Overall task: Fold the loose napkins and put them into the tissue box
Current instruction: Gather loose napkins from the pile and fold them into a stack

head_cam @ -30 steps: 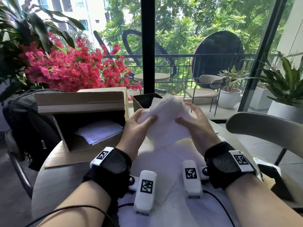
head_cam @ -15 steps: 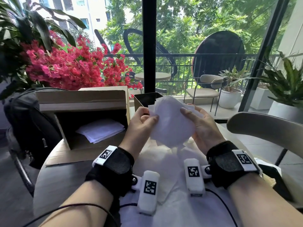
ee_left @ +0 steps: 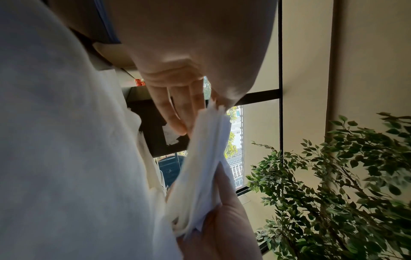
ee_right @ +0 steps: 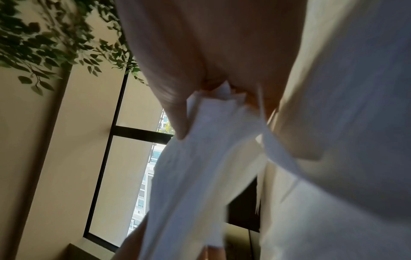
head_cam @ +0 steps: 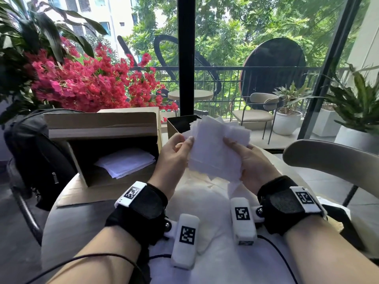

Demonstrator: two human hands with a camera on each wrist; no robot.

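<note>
**While held in both hands: napkin stack raised over table**

As seen left to right in the head view: black backpack [head_cam: 39, 148] at the far left, then an open brown cardboard box [head_cam: 102, 144] lying on its side on the round table [head_cam: 78, 226], with a pile of white folded napkins [head_cam: 125, 161] inside it. Just right of it, a small dark open-topped tissue box [head_cam: 174, 124], partly hidden behind the held paper.

Left hand [head_cam: 174, 154] pinches the left edge of the stack of white paper napkins [head_cam: 215, 148], thumb in front, fingers curled behind. Stack is held upright above the table, broad face toward the camera, long axis running roughly bottom to top, tilted slightly right; top edges fan out unevenly. Right hand [head_cam: 248, 162] grips the right edge, thumb on the front face, fingers behind. Left wrist view shows the stack [ee_left: 204, 168] edge-on, layers loosely splayed, fingers [ee_left: 177, 109] of the left hand just touching it. Right wrist view is blurred; stack [ee_right: 200, 158] is pinched near its top.

More loose white napkins [head_cam: 205, 201] lie flat on the table below both hands.
</note>
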